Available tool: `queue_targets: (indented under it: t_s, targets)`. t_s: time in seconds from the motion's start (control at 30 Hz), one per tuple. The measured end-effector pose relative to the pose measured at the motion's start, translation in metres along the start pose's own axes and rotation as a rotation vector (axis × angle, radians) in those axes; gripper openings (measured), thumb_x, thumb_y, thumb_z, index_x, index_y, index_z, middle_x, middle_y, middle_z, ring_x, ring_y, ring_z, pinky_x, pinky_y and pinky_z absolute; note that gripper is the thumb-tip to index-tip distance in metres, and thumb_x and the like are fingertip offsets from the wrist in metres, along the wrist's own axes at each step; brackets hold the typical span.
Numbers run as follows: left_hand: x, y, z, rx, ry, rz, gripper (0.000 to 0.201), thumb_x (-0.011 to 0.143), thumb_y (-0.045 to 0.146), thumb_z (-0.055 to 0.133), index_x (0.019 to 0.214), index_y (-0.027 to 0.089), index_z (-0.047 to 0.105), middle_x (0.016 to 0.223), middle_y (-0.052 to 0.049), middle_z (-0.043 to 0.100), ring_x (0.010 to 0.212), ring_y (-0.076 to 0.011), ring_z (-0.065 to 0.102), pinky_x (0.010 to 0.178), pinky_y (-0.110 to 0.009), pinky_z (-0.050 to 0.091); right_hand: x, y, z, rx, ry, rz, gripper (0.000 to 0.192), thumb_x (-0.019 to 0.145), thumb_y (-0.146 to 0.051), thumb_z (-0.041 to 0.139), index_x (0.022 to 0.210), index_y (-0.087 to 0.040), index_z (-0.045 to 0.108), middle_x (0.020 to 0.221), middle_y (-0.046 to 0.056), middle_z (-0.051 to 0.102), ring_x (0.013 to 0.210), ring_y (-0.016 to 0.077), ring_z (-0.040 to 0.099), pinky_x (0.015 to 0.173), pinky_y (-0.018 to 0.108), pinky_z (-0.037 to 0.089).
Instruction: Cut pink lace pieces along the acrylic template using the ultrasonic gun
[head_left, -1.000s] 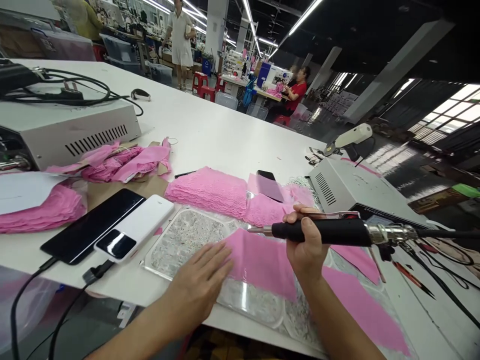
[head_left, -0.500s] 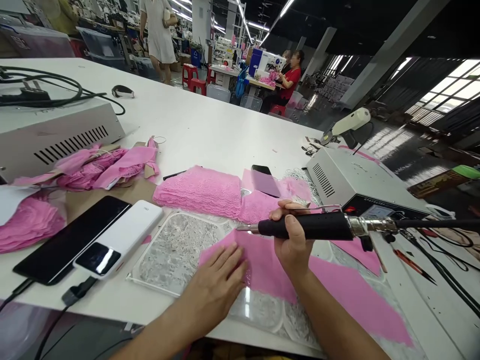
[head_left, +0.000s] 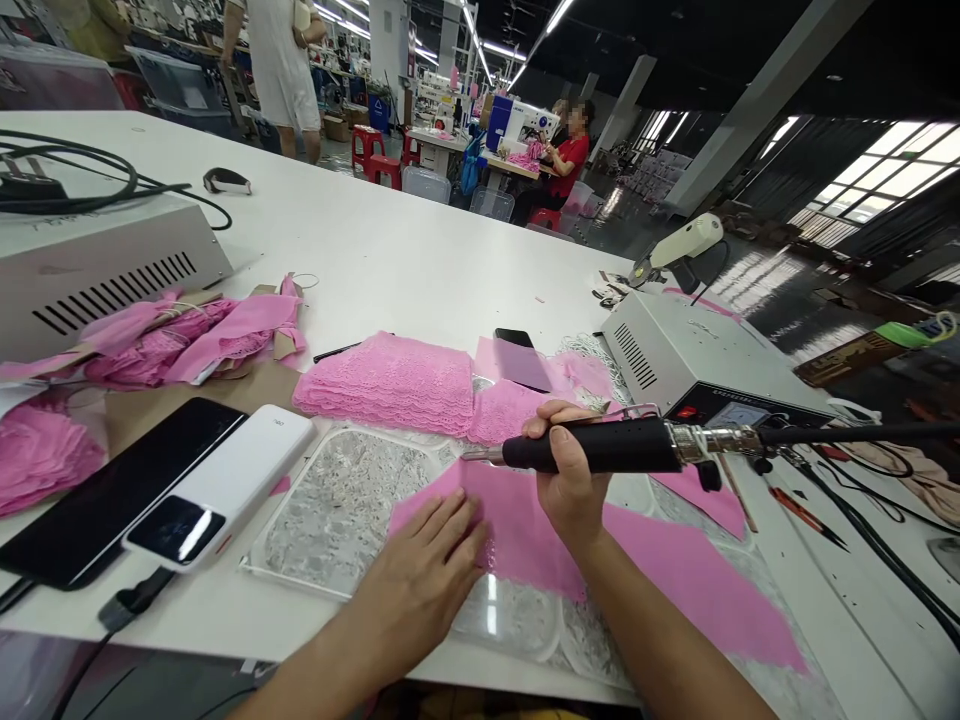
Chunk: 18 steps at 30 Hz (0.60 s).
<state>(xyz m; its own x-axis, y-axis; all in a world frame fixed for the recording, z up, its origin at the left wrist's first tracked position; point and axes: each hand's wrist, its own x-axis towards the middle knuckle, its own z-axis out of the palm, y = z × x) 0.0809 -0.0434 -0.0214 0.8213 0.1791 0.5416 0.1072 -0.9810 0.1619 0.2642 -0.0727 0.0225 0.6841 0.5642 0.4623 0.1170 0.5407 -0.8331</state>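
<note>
My left hand [head_left: 424,570] lies flat, fingers stretched out, on a piece of pink fabric [head_left: 525,525]. The fabric rests on a clear plastic tray [head_left: 300,510]. In my right hand [head_left: 570,490], fingers wrapped around it, is a black corded handpiece [head_left: 600,450] held nearly level. Its metal tip points left, at the top edge of the fabric near my left fingertips; I cannot tell if it touches. A larger pink piece [head_left: 690,580] extends to the right under my right forearm. Behind the tray sits a stack of pink lace-edged pieces [head_left: 390,380].
A grey control box [head_left: 705,360] with a meter stands at the right, a second vented box [head_left: 112,265] at the left. A white power bank [head_left: 262,450] and a black phone [head_left: 150,480] lie left of the tray. Tweezers [head_left: 806,515] lie right. Someone in red [head_left: 571,160] sits beyond.
The view has shifted slightly, so the scene sits a little further left. Both hands, the handpiece and the fabric keep nearly the same arrangement.
</note>
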Motion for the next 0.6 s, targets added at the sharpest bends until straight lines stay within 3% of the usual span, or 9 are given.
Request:
queue_targets:
  t_s: [0.23, 0.43, 0.6]
  targets:
    - [-0.005, -0.004, 0.003, 0.054, 0.016, 0.036, 0.032, 0.099, 0.014, 0.04, 0.121, 0.011, 0.063, 0.132, -0.014, 0.061, 0.125, -0.0284, 0.056, 0.1, -0.045, 0.052, 0.01, -0.014, -0.006, 0.084, 0.083, -0.013, 0.012, 0.077, -0.026, 0.064, 0.088, -0.022, 0.062, 0.09, 0.0, 0.059, 0.067, 0.0104, 0.056, 0.072, 0.033, 0.049]
    - [-0.008, -0.011, 0.006, 0.049, 0.071, 0.103, 0.031, 0.098, 0.015, 0.045, 0.123, 0.011, 0.063, 0.135, -0.012, 0.059, 0.132, -0.027, 0.049, 0.111, -0.042, 0.042, 0.02, -0.048, -0.055, -0.038, 0.239, -0.111, 0.009, 0.071, -0.025, 0.063, 0.078, -0.02, 0.063, 0.082, -0.001, 0.06, 0.057, 0.0099, 0.054, 0.06, 0.03, 0.047]
    - [-0.009, -0.014, 0.009, 0.029, 0.072, 0.112, 0.031, 0.099, 0.017, 0.045, 0.123, 0.013, 0.063, 0.136, -0.011, 0.059, 0.135, -0.026, 0.047, 0.114, -0.042, 0.038, 0.014, -0.054, -0.09, -0.115, 0.324, -0.133, 0.009, 0.067, -0.024, 0.064, 0.074, -0.018, 0.063, 0.078, -0.001, 0.06, 0.054, 0.0103, 0.055, 0.057, 0.029, 0.046]
